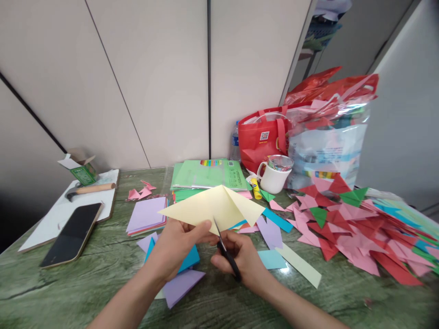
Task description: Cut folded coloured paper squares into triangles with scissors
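Observation:
My left hand (180, 244) pinches the lower edge of a pale yellow sheet of paper (199, 205), thumb on top. The sheet is creased, and its right part folds away at an angle. In my right hand (245, 260) are black-handled scissors (228, 256), fingers wrapped around the handles. Their blade lies against the sheet's lower edge, near the left thumb. Beneath my left hand lie blue paper (190, 259) and folded purple paper (181, 285). Purple, light blue and pale green paper strips (300, 265) lie beyond and beside my right hand.
Folded red and pink paper pieces (343, 224) pile up on the right. Behind stand a white mug (276, 176), a red bag (254, 141) and a glue stick (255, 188). Purple paper squares (147, 214), a phone (73, 233) and a hammer (91, 189) lie left.

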`<state>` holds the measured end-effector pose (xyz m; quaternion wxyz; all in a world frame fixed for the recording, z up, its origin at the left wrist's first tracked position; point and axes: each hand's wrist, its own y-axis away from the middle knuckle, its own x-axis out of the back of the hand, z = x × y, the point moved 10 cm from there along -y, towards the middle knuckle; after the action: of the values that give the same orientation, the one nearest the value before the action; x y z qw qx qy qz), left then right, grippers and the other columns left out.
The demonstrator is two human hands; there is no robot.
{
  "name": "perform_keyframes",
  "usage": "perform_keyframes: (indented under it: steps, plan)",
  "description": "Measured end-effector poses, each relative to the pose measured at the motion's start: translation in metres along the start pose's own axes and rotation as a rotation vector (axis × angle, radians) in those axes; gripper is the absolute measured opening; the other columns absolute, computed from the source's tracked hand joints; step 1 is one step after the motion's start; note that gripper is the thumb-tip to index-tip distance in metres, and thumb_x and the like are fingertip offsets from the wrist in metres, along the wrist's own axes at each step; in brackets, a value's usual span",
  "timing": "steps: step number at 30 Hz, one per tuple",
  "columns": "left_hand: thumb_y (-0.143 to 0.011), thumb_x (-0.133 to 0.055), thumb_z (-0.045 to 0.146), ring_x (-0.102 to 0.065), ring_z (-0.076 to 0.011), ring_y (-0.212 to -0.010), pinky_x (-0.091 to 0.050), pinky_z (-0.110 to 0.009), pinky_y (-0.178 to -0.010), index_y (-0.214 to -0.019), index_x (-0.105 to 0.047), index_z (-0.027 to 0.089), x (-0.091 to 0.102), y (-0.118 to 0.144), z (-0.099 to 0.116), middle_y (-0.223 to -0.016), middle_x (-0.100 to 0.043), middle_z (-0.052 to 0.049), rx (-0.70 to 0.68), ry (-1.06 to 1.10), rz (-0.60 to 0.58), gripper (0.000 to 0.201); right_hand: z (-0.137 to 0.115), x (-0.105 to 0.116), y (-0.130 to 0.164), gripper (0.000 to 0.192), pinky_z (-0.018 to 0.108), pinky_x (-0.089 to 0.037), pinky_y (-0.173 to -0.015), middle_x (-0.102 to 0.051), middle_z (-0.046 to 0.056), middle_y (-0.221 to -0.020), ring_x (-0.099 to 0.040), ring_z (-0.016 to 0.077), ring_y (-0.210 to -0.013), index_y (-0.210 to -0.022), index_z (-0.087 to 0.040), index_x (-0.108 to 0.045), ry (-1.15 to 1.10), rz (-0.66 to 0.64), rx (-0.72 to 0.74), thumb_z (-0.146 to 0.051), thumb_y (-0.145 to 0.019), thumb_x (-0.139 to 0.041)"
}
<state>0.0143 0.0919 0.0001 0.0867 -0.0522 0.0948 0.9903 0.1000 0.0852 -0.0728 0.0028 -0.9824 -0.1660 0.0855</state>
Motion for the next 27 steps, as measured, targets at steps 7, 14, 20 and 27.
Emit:
perform_keyframes:
  steps: [7, 14, 20, 27]
  plan:
    - [-0.07, -0.067, 0.025, -0.066, -0.0183, -0.064, -0.051, -0.038, -0.077, -0.1, -0.064, 0.017, 0.0, -0.001, -0.002, -0.084, -0.073, -0.006, -0.001, 0.004, -0.014, 0.032, 0.003, 0.001, 0.001, 0.025, 0.019, -0.029, -0.04, -0.049, -0.007, -0.046, -0.039, 0.007, -0.039, -0.073, -0.016, -0.056, -0.005, 0.032, -0.031, -0.031, -0.06, -0.071]
    - [-0.074, -0.064, 0.027, -0.067, -0.0219, -0.079, -0.05, -0.037, -0.081, -0.104, -0.063, 0.013, 0.003, -0.003, 0.005, -0.084, -0.072, -0.01, -0.115, -0.066, 0.023, 0.034, 0.001, 0.01, -0.001, 0.025, 0.019, -0.035, -0.039, -0.051, -0.006, -0.047, -0.043, 0.0074, -0.038, -0.075, -0.015, -0.057, -0.019, 0.105, -0.017, -0.031, -0.062, -0.07]
    - [-0.073, -0.065, 0.016, -0.059, -0.0199, -0.104, -0.048, -0.031, -0.086, -0.141, -0.001, 0.039, 0.008, 0.012, 0.042, -0.134, -0.049, -0.007, -0.453, 0.109, 0.157, 0.097, -0.007, 0.017, -0.001, 0.026, 0.02, -0.038, -0.038, -0.049, -0.007, -0.044, -0.042, 0.0077, -0.037, -0.072, -0.017, -0.055, -0.023, 0.165, 0.016, -0.035, -0.062, -0.071]
    - [-0.072, -0.063, 0.022, -0.065, -0.0184, -0.085, -0.055, -0.026, -0.072, -0.092, -0.073, 0.023, 0.002, 0.01, 0.036, -0.097, -0.072, -0.004, -0.47, -0.328, 0.137, 0.022, -0.007, 0.014, 0.0, 0.024, 0.019, -0.038, -0.039, -0.05, -0.007, -0.046, -0.044, 0.0075, -0.038, -0.075, -0.015, -0.057, -0.049, 0.13, 0.026, -0.031, -0.064, -0.07]
